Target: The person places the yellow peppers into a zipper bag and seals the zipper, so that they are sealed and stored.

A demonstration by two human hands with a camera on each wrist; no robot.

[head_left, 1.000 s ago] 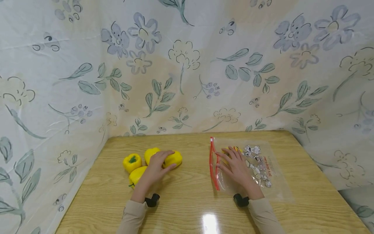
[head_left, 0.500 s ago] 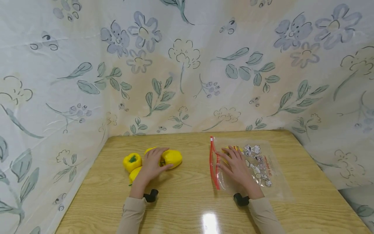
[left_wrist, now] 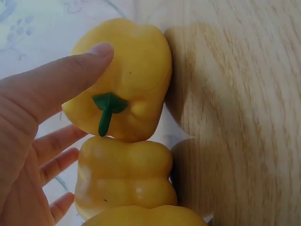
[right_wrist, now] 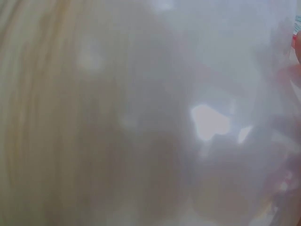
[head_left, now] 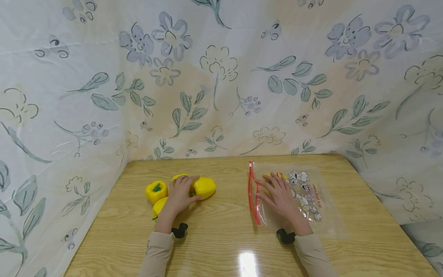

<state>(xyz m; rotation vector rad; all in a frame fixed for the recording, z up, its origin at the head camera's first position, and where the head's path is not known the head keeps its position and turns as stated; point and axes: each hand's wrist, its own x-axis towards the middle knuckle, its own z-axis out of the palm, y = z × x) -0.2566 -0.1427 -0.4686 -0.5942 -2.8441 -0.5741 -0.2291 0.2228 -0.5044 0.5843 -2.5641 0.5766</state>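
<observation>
My left hand point(head_left: 179, 195) lies over a cluster of yellow bell peppers on the table, fingers spread. In the left wrist view its thumb crosses the front of a yellow bell pepper point(left_wrist: 138, 61) with a green stem, while the other fingers stay loosely extended behind. That same bell pepper point(head_left: 205, 187) is the rightmost one in the head view. A clear zip bag point(head_left: 328, 211) with a red zip edge and cartoon print lies flat to the right. My right hand point(head_left: 281, 198) rests on it, fingers extended. Something yellow shows under those fingers, partly hidden.
Left of my left hand sit another upright bell pepper point(head_left: 156, 191) and a bell pepper lying on its side point(head_left: 159, 207). The wooden table point(head_left: 221, 238) ends at a floral cloth point(head_left: 214, 115) behind and at both sides. The right wrist view is mostly blurred plastic glare.
My left hand has shifted slightly left and back from the rightmost bell pepper, uncovering more of it. The right hand and the zip bag stay where they were.
</observation>
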